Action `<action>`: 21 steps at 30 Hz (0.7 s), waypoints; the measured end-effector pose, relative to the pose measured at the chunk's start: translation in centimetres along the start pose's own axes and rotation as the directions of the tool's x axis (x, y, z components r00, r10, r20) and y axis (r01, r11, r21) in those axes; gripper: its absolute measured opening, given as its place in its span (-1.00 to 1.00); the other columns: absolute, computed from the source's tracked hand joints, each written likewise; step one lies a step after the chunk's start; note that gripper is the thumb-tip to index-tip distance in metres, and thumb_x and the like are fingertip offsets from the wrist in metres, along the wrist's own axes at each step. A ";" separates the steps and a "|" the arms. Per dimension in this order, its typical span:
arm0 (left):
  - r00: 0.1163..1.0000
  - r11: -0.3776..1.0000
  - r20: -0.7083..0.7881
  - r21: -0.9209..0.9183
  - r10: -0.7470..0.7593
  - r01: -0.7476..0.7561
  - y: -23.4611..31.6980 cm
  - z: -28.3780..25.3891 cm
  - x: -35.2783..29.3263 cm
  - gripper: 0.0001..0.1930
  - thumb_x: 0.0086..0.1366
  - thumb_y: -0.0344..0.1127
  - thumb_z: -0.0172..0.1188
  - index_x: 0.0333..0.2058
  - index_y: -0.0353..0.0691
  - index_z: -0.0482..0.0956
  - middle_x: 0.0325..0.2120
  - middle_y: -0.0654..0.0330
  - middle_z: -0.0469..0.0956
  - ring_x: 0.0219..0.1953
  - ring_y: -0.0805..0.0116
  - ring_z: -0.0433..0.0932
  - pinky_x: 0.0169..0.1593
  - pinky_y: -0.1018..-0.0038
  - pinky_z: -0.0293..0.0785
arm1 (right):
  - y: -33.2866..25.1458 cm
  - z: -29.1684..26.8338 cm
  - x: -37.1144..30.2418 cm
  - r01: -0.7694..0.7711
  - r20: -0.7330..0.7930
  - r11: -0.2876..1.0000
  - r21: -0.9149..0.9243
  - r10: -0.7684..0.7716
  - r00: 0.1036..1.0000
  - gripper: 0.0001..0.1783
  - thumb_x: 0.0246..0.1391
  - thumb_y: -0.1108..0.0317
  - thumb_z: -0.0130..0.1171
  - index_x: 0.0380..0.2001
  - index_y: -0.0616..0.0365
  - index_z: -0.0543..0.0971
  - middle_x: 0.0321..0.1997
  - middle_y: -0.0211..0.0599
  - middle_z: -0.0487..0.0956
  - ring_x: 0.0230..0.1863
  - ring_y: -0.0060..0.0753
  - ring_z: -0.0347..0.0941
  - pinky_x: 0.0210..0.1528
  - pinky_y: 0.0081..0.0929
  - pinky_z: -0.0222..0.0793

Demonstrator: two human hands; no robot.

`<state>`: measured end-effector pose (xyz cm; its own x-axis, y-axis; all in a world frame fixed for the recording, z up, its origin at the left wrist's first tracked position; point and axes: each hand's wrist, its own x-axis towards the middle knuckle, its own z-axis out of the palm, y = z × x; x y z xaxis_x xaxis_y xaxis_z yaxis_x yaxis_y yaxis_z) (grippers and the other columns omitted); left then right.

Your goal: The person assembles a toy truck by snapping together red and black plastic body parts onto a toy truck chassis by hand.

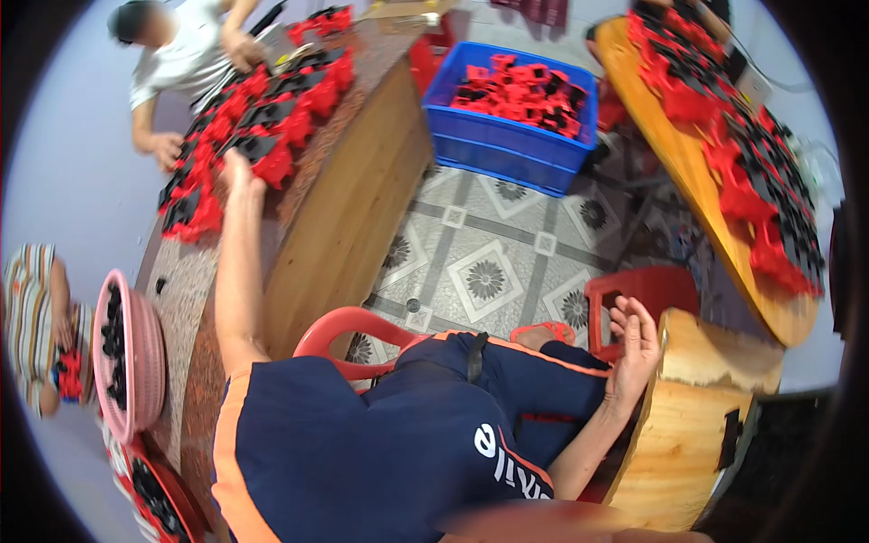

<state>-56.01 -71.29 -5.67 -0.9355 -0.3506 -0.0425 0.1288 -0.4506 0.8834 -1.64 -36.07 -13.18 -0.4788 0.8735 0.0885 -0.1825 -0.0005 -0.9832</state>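
Note:
My left hand [237, 172] stretches far out onto a heap of red and black plastic parts [262, 118] lying on a long wooden table [353, 199]. Its fingertips are buried among the parts, so I cannot tell whether it grips one. My right hand [634, 339] hovers palm up with loosely curled fingers and holds nothing. It sits beside the corner of a second wooden table [697, 398] and a red stool [643, 290]. My lap in dark blue shorts fills the lower middle.
A person in a white shirt [181, 54] works at the far side of the heap. Another in a striped shirt [32, 317] sits at left. Pink baskets of black parts [131, 353] stand near. A blue crate [516, 136] rests on the tiled floor. The right table [688, 181] carries more parts.

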 end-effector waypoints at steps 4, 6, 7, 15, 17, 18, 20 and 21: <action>0.964 0.992 0.254 0.115 -0.084 0.056 -8.0 12.6 -6.8 -0.57 0.33 -0.09 0.12 0.04 -0.25 0.43 -0.04 0.08 0.53 -0.02 0.18 0.57 0.11 0.09 0.50 | 2.2 -1.4 -5.0 -0.124 -0.222 0.992 0.018 0.125 0.967 -0.70 0.28 0.40 0.07 0.01 0.33 0.52 -0.08 -0.11 0.62 -0.12 -0.42 0.58 -0.08 -0.54 0.49; 0.848 0.961 0.526 0.262 -0.062 -0.092 -9.8 9.7 -12.1 -0.57 0.34 -0.13 0.11 0.06 -0.27 0.41 0.00 0.07 0.50 0.01 0.18 0.53 0.13 0.12 0.46 | 4.5 -2.3 -8.1 -0.158 -0.258 0.987 0.038 0.163 0.952 -0.72 0.27 0.41 0.07 -0.02 0.34 0.53 -0.08 -0.14 0.62 -0.10 -0.40 0.58 -0.05 -0.52 0.48; 0.760 0.939 0.650 0.275 -0.021 -0.208 -9.0 8.8 -14.0 -0.58 0.35 -0.15 0.10 0.07 -0.29 0.40 0.01 0.06 0.49 0.03 0.18 0.51 0.13 0.14 0.44 | 5.6 -2.0 -9.0 -0.190 -0.251 0.980 -0.063 0.168 0.953 -0.72 0.28 0.40 0.07 -0.02 0.31 0.55 -0.08 -0.20 0.63 -0.09 -0.44 0.57 -0.02 -0.52 0.47; -0.393 0.625 0.795 -0.606 0.461 -0.492 -10.1 15.2 -44.8 -0.57 0.41 -0.32 0.06 0.16 -0.40 0.30 0.14 0.00 0.38 0.16 0.17 0.36 0.20 0.28 0.26 | 8.5 -4.0 -21.6 -0.121 -0.641 0.970 -0.209 -0.042 0.767 -0.77 0.21 0.29 0.13 -0.16 0.18 0.60 -0.19 -0.16 0.63 -0.11 -0.10 0.57 -0.04 -0.25 0.45; -0.623 0.622 0.643 -0.723 0.446 -0.302 -9.2 12.0 -56.1 -0.55 0.40 -0.37 0.06 0.20 -0.41 0.26 0.16 -0.03 0.36 0.19 0.16 0.33 0.22 0.29 0.23 | 8.6 -5.1 -25.0 -0.134 -0.764 0.940 -0.312 -0.165 0.624 -0.78 0.22 0.29 0.12 -0.17 0.17 0.60 -0.21 -0.18 0.63 -0.14 -0.13 0.57 -0.07 -0.28 0.45; -0.716 0.789 0.608 -0.601 0.343 -0.132 -10.5 9.6 -60.6 -0.53 0.37 -0.37 0.10 0.20 -0.39 0.28 0.21 -0.04 0.30 0.22 0.12 0.29 0.24 0.25 0.19 | 8.9 -5.8 -27.5 -0.139 -0.820 0.951 -0.276 -0.157 0.550 -0.79 0.22 0.31 0.11 -0.18 0.16 0.61 -0.21 -0.18 0.63 -0.15 -0.15 0.57 -0.09 -0.30 0.47; -0.836 0.699 0.367 -0.715 0.409 0.028 -10.7 4.5 -69.0 -0.51 0.37 -0.37 0.08 0.24 -0.34 0.27 0.22 -0.01 0.31 0.24 0.07 0.30 0.26 0.24 0.20 | 10.5 -7.6 -31.8 -0.116 -0.921 0.939 -0.324 -0.285 0.267 -0.80 0.20 0.33 0.17 -0.17 0.18 0.62 -0.26 -0.19 0.65 -0.24 -0.30 0.60 -0.17 -0.41 0.48; -0.894 0.642 0.226 -0.762 0.388 0.086 -10.9 2.4 -72.7 -0.45 0.31 -0.34 0.16 0.25 -0.29 0.26 0.25 -0.06 0.25 0.27 0.01 0.23 0.28 0.19 0.12 | 11.4 -8.8 -34.3 -0.173 -0.965 0.954 -0.244 -0.222 0.138 -0.79 0.19 0.32 0.19 -0.18 0.19 0.63 -0.28 -0.17 0.65 -0.26 -0.29 0.61 -0.19 -0.39 0.48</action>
<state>9.85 -38.93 -11.15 0.8116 0.3242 0.4860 0.2527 -0.9448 0.2084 20.24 -61.76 -28.85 0.8034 0.5905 0.0765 0.1182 -0.0324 -0.9925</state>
